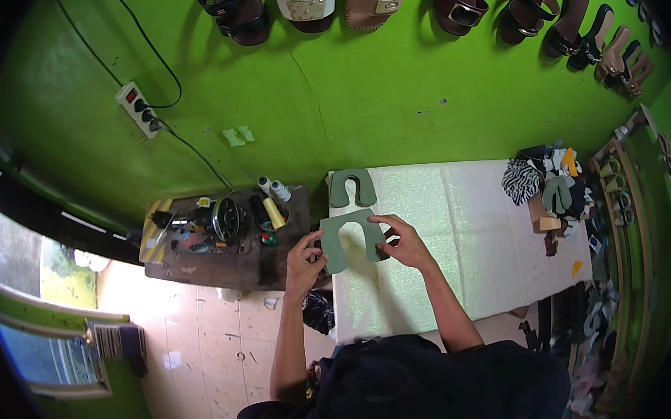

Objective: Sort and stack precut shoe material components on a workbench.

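Between my two hands is a flat green U-shaped piece (pixel 334 244), its rounded cut-out facing me, lifted over the near left part of the white-topped table. My left hand (pixel 306 262) pinches its left edge with the fingers closed on it. On the opposite edge, my right hand (pixel 400 241) grips with thumb and fingertips. Just beyond it, at the table's far left corner, lies a similar green U-shaped stack (pixel 340 190) with its opening toward me. The exact material of the pieces cannot be told.
The white table (pixel 460 240) bears a heap of fabric scraps (pixel 524 182) at its right end. To the left stands a dark bench with a sewing machine (pixel 225 218) and thread cones (pixel 279 190). Sandals (pixel 306 5) hang on the green wall; a power strip (pixel 137 110) is mounted there.
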`<state>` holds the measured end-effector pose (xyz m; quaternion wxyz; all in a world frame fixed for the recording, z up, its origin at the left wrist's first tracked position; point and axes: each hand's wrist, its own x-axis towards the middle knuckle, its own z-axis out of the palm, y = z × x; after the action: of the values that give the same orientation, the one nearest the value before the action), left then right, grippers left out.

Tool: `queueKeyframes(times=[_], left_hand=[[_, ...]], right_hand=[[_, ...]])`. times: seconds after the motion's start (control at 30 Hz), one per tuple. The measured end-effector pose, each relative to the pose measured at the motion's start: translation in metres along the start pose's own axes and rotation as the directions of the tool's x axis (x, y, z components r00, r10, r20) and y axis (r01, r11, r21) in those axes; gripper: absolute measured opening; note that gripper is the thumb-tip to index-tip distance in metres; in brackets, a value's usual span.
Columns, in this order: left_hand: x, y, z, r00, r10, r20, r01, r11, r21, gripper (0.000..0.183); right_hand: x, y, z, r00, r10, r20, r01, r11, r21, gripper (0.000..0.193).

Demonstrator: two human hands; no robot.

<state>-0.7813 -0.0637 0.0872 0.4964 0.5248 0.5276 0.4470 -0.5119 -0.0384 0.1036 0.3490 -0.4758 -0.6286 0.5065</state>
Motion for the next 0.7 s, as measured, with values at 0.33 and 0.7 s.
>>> queueKeyframes(times=[0.33,0.7], left_hand=[[0.081,-0.043,-0.033,0.976,-0.074,0.205,0.073,0.997,0.016,0.061],[0.178,-0.102,-0.019,0.969,-0.023,0.247,0.004,0.997,0.078,0.064]], right_hand=[[0.050,0.028,0.030,0.984,0.022,-0.176,-0.031,0.998,-0.050,0.066],[0.129,0.095,0.016,0.971,-0.019,-0.239,-0.006,0.995,-0.103,0.066]])
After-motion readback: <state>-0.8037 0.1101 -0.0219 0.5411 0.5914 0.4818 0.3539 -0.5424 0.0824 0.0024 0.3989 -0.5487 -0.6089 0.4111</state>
